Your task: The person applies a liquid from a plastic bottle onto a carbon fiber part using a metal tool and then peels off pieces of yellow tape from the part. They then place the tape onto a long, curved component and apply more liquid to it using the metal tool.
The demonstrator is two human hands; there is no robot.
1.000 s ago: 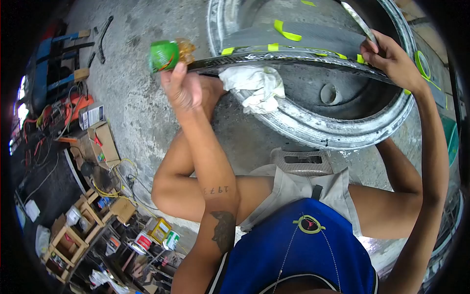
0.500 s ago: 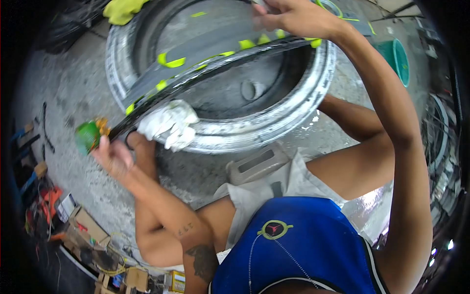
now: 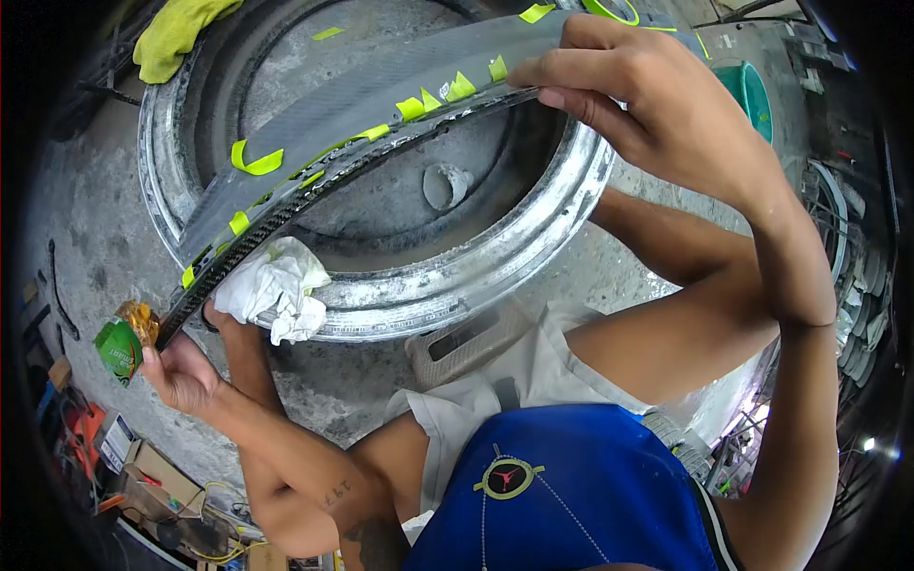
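A long curved carbon-fibre panel [image 3: 371, 86] with a dark woven edge lies slantwise over a tyre. Several bits of yellow-green tape [image 3: 259, 160] are stuck on its face and along its rim. My left hand [image 3: 186, 376] is closed at the panel's lower left end, its thumb pointing up. Right beside that thumb is a crumpled green and gold packet [image 3: 118, 350]. My right hand [image 3: 657, 109] has its thumb and forefinger pinched at the panel's near edge, towards the right end. Its other fingers are curled and partly hidden.
The worn, whitened tyre [image 3: 447, 290] rests on the concrete floor, a white rag [image 3: 271, 285] on its near rim. Inside it sits a small cup-like ring [image 3: 446, 186]. Around it are a yellow cloth [image 3: 181, 36], a green basin [image 3: 745, 100] and a grey plastic block [image 3: 466, 343] by my shorts.
My right hand has come down from above the panel to its near edge. The view has shifted; my left hand stays at the panel's end, lower in the picture.
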